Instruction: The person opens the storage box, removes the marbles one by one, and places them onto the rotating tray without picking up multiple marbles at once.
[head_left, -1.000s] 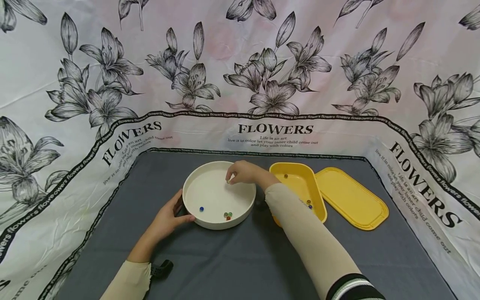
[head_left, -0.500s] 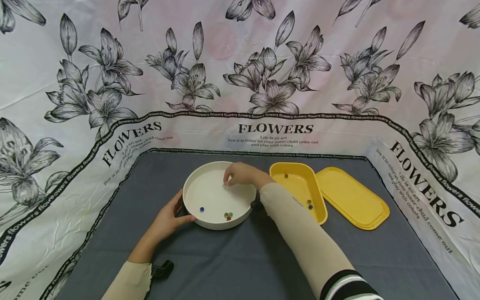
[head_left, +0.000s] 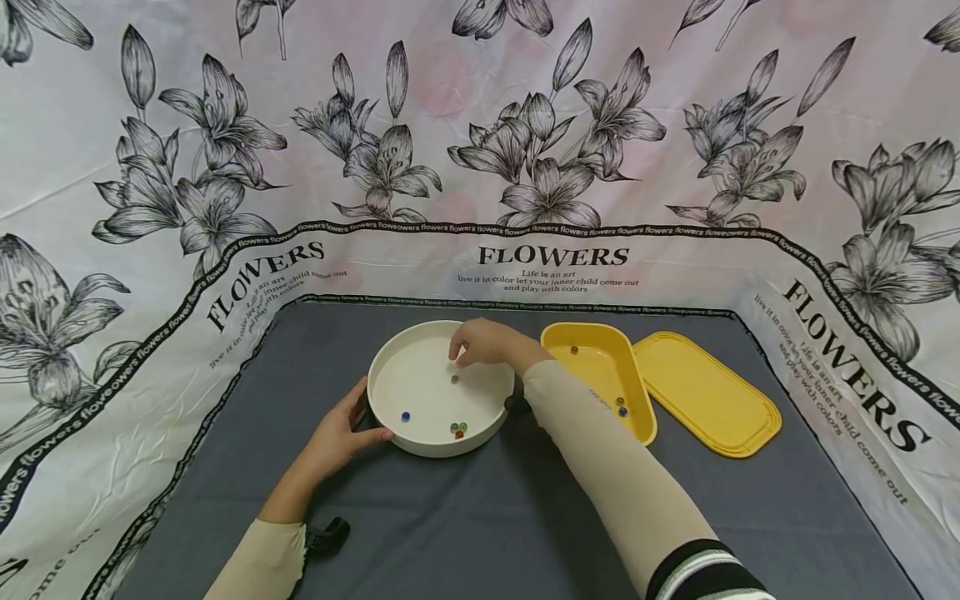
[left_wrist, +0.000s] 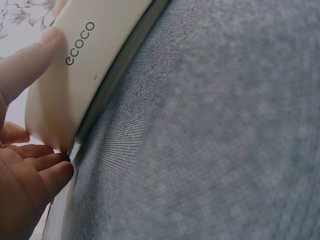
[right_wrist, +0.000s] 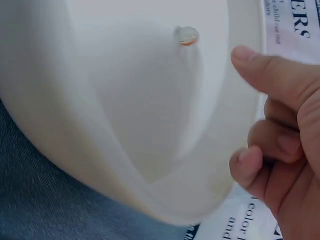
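Note:
A round, off-white tray (head_left: 427,379) with "ecoco" on its outer wall stands on the grey cloth. My left hand (head_left: 333,437) holds its near left side, thumb on the wall (left_wrist: 75,95) and fingers round the lower edge. Over the tray's far right part is my right hand (head_left: 487,343), thumb extended, other fingers loosely curled, nothing between them. Just beyond its fingertips a clear marble (right_wrist: 188,36) with an orange streak lies on the tray floor. Also in the tray are a blue marble (head_left: 406,416) at the left and a small cluster of marbles (head_left: 458,430) near the front.
Right of the tray, partly behind the right sleeve (head_left: 600,450), stands a yellow box (head_left: 592,358) with a few marbles inside. Its flat yellow lid (head_left: 708,396) lies beside it. Flower-printed cloth (head_left: 555,133) rises behind.
The right hand has let go of the marble, which now lies on the tray floor, and its fingers have moved slightly away from it. The left hand has stayed on the tray.

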